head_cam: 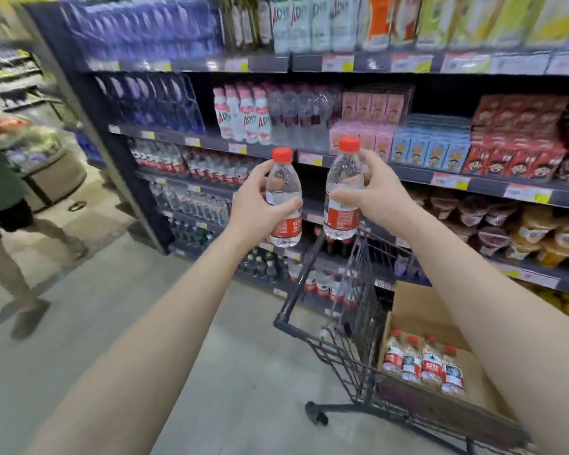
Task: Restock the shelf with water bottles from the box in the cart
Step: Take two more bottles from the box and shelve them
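Observation:
My left hand (255, 205) grips a clear water bottle (283, 188) with a red cap and red label, held upright in front of the shelf. My right hand (373, 188) holds a second bottle of the same kind (342, 178) just to its right. Both bottles are raised before the dark shelf unit (408, 174), level with its middle rows. Below right stands the black wire cart (352, 339) with a cardboard box (418, 310) in it. Several red-capped bottles (422, 362) stand in a row inside the box.
The shelves carry packed water, drinks, cartons and snack pouches, with rows of water bottles (191, 165) at the lower left. A person (4, 205) walks in the aisle at the far left. Grey floor (128, 307) lies between that person and the cart.

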`<state>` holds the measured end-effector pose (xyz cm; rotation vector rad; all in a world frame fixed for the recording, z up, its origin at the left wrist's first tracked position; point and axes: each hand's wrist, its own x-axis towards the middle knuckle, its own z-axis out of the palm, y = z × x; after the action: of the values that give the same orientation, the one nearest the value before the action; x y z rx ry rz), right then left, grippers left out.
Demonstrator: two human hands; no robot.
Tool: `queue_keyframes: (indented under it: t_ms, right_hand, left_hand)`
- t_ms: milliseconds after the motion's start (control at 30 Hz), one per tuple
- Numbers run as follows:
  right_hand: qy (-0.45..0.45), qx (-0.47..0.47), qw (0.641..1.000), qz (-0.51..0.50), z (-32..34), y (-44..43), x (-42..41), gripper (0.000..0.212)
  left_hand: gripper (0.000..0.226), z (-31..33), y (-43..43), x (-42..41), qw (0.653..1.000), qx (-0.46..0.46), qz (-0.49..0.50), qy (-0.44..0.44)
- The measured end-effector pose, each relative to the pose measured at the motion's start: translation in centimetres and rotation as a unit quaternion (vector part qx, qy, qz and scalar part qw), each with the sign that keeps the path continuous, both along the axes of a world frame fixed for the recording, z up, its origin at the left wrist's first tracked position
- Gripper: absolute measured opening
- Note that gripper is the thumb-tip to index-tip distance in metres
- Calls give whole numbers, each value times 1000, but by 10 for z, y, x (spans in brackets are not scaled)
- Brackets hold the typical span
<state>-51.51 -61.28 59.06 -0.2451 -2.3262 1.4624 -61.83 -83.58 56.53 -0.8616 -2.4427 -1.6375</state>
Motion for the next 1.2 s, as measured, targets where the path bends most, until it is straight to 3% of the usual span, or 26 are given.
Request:
queue_keyframes:
  t_ms: [300,500,867,1200]
  right_hand:
    - [-12,30,999,-4,3,-129,-165,89]
    - [-14,14,999,-37,4,-181,-248,84]
    - [-45,43,995,-74,-21,-168,-363,97]
    - [-55,27,992,-111,-45,-134,-461,93]
  left_hand:
    - [83,18,-126,-159,999,-21,3,30]
    - [79,7,-175,-245,999,-32,-39,17]
    - [83,-31,-142,-376,998,-26,-58,7]
    - [83,-42,-106,-497,994,-50,-102,0]
